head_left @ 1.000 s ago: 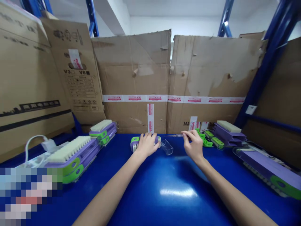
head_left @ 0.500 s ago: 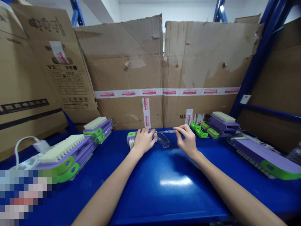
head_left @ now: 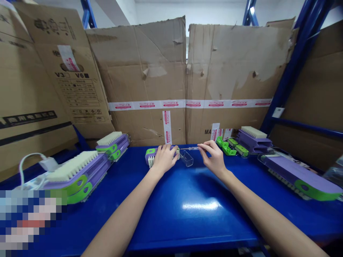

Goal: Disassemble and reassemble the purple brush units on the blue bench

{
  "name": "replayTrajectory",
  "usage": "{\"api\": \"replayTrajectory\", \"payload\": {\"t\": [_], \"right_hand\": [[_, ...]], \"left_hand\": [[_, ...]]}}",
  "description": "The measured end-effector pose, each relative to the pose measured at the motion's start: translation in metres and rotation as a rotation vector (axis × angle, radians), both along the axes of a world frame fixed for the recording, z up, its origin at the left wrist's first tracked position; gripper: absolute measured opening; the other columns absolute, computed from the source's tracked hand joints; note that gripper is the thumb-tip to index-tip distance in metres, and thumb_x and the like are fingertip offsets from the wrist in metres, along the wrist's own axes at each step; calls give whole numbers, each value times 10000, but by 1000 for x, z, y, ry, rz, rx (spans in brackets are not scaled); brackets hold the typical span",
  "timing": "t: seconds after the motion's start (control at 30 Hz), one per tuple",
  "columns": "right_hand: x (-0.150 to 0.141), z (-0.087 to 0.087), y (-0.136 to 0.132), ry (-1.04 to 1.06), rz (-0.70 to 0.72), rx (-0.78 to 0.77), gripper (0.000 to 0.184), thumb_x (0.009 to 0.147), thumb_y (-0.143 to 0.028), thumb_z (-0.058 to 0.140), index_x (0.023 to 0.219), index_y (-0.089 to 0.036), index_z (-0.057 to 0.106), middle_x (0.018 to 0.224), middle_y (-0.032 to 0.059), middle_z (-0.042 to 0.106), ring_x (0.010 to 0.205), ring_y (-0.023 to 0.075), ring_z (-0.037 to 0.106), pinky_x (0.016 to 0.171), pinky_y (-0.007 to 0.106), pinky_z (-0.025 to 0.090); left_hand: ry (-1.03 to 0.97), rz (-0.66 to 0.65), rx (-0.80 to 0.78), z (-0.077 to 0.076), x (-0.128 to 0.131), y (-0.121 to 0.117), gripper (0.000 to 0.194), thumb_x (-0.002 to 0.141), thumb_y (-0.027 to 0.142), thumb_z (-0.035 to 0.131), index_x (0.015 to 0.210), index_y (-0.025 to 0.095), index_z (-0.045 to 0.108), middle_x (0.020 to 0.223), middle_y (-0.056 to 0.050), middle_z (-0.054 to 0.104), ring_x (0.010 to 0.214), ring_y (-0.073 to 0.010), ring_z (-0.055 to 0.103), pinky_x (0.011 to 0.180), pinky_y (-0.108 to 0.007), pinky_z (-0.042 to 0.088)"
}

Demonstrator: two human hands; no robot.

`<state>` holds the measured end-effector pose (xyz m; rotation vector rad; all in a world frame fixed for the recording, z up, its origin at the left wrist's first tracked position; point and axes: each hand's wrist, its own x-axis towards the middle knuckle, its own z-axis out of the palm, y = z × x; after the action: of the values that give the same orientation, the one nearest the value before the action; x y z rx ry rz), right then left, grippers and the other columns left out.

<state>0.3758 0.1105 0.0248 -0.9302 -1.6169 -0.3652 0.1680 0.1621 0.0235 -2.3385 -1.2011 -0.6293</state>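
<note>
My left hand (head_left: 164, 159) is wrapped over a purple-and-green brush (head_left: 150, 152) lying on its side on the blue table, its white bristles facing me. Most of the brush's middle is hidden under my fingers. Between thumb and fingers, my right hand (head_left: 214, 159) pinches a thin screwdriver (head_left: 193, 148) with a clear handle. The shaft points left and its tip is at the brush's green right end; whether it touches a screw is too small to tell. Just right of the brush, a small clear plastic box (head_left: 188, 159) rests on the table.
Green plastic parts (head_left: 226, 147) and green pieces (head_left: 238, 147) lie right of my right hand. Larger purple brushes sit at left (head_left: 77, 175) and right (head_left: 300, 171). A white charger with cable (head_left: 48, 164) is at far left. Cardboard panels (head_left: 144, 85) wall off the back.
My right hand has brought the screwdriver leftward, its tip now at the brush's right end. My left hand stays on the brush. The camera view has shifted slightly.
</note>
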Motion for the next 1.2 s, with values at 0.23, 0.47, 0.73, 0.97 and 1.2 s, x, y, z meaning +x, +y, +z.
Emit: {"api": "replayTrajectory", "payload": {"t": [0.23, 0.47, 0.73, 0.97, 1.2], "right_hand": [[2, -1, 2, -18, -14, 7, 191, 898, -259, 478, 916, -196, 658, 813, 52, 546, 718, 140, 548, 640, 282, 477], [3, -4, 3, -31, 10, -6, 172, 892, -242, 494, 921, -195, 657, 827, 51, 547, 716, 133, 545, 639, 276, 473], [3, -7, 5, -57, -5, 12, 163, 892, -228, 502, 931, -192, 656, 824, 50, 553, 723, 133, 548, 637, 274, 479], [2, -6, 4, -88, 12, 51, 142, 880, -187, 524, 921, -177, 659, 817, 51, 546, 711, 127, 541, 624, 267, 478], [1, -5, 2, -100, 16, 54, 145, 883, -190, 522, 925, -180, 660, 820, 50, 539, 721, 130, 541, 635, 270, 478]], "left_hand": [[19, -1, 9, 0, -1, 0, 353, 924, 355, 413, 1209, 214, 566, 1100, -113, 602, 1010, -270, 548, 869, -402, 383], [30, 3, 8, 0, -3, 1, 358, 922, 353, 418, 1216, 204, 556, 1094, -122, 601, 1014, -272, 546, 873, -404, 379], [44, 6, 6, -1, -6, 2, 363, 914, 352, 438, 1225, 200, 547, 1100, -133, 598, 1032, -277, 539, 873, -405, 375], [63, 18, 3, -1, -6, 3, 379, 914, 366, 439, 1241, 200, 537, 1106, -133, 598, 1023, -274, 541, 868, -401, 376], [70, 22, 12, -3, -7, 3, 379, 910, 365, 444, 1239, 200, 536, 1095, -132, 597, 1021, -280, 540, 867, -401, 374]]}}
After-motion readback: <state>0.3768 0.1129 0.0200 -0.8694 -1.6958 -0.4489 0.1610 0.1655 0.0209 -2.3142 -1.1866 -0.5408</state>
